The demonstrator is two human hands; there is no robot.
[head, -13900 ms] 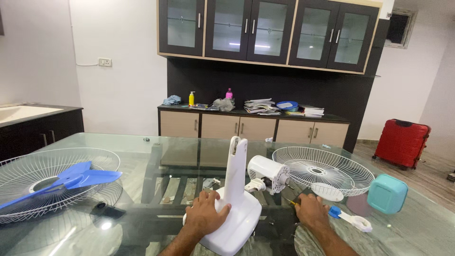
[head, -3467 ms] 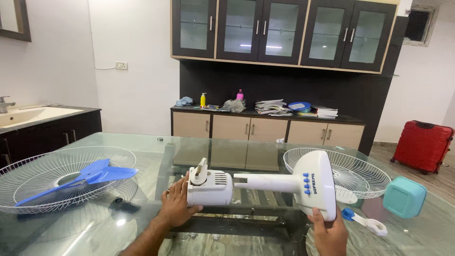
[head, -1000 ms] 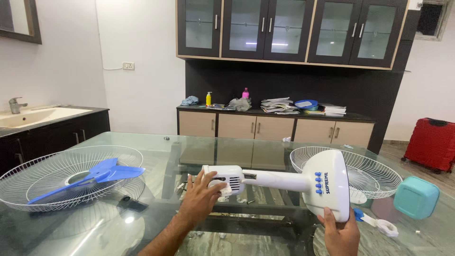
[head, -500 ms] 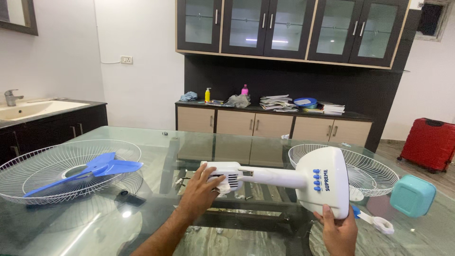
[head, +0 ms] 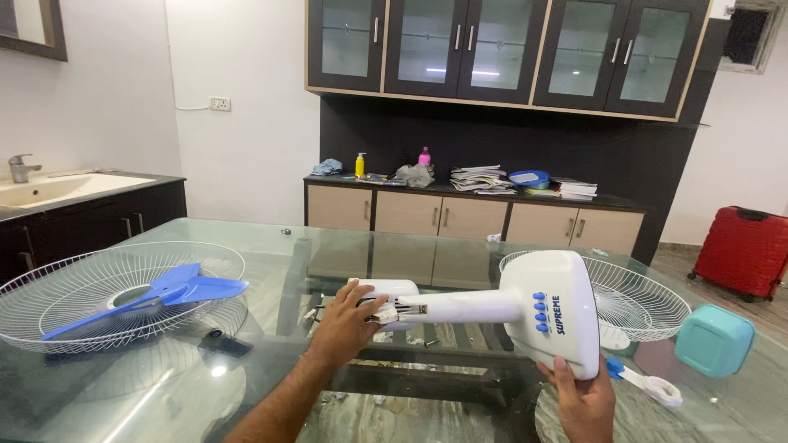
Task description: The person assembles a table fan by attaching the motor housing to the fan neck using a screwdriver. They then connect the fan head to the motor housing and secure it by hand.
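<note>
The glass table [head: 246, 246] carries a table fan in pieces, and judging by how they lie, the job is roughly at its midpoint. Done, as far as one can see: the stand [head: 525, 316] and the motor [head: 386, 297] are joined, the motor sitting at the end of the stand's neck. The assembly is held sideways just above the table, between the two hands.

Left to do: the guards and the blade are not yet on. One guard [head: 98, 316] lies at the table's left end with the blue blade [head: 152, 297] resting in it; the other guard [head: 648, 303] lies at the right, partly behind the stand's base.

The left hand [head: 349, 324] is wrapped over the motor, fingers curled around its housing. The right hand [head: 579, 394] grips the lower edge of the base from beneath (only the fingers and upper palm show).

A teal box [head: 712, 339] and a small blue-and-white part [head: 648, 381] sit near the right hand, untouched.
</note>
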